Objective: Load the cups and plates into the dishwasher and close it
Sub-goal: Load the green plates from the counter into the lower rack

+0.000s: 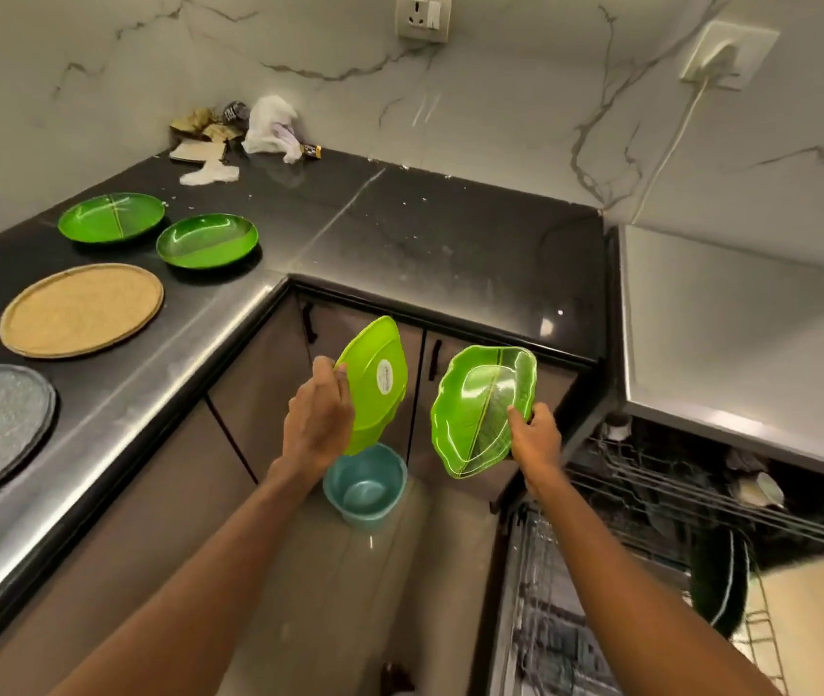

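At the frame's centre my left hand [317, 419] grips a leaf-shaped green plate [375, 384] by its edge (underside towards me). My right hand [533, 439] pinches a second leaf plate [480, 409]. The dishwasher rack [651, 494] sits lower right, and a round green plate [206, 242] lies on the worktop [375, 233], upper left.

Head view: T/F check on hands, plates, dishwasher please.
1. The left hand grips a leaf plate, underside to the camera. True.
2. The right hand is empty. False: it grips a second leaf plate.
3. The dishwasher is closed. False: it is open, racks showing.
4. Two round green plates lie on the counter. True.
5. The blue tub sits on the counter. False: it is on the floor.
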Tool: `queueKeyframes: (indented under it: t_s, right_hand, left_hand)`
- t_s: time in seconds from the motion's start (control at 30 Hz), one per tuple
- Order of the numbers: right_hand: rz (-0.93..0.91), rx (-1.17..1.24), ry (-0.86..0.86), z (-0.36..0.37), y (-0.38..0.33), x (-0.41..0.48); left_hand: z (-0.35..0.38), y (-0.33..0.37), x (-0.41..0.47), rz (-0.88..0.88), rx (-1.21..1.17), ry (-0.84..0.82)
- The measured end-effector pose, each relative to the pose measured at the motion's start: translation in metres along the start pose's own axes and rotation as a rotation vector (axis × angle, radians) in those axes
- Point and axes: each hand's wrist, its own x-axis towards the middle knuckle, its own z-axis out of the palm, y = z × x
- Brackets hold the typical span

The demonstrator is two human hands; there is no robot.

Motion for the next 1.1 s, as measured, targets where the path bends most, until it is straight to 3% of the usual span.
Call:
queueKeyframes:
  t_s: [0.5, 0.73, 1.1]
  right_hand:
    - [0.251, -0.115, 0.076, -0.120, 0.134, -0.073]
    - [0.278, -0.221, 0.026, -0.223, 0.200, -0.101]
    - [0.260, -0.362, -0.019, -0.361, 0.285, -0.098]
  left_hand:
    - [0.103, 0.002, -0.123, -0.359, -0.220, -0.282]
    - [0.178, 0.054, -0.197, -0.369, -0.202, -0.495]
    - [0.287, 0.151, -0.316, -0.460, -0.214, -0.604]
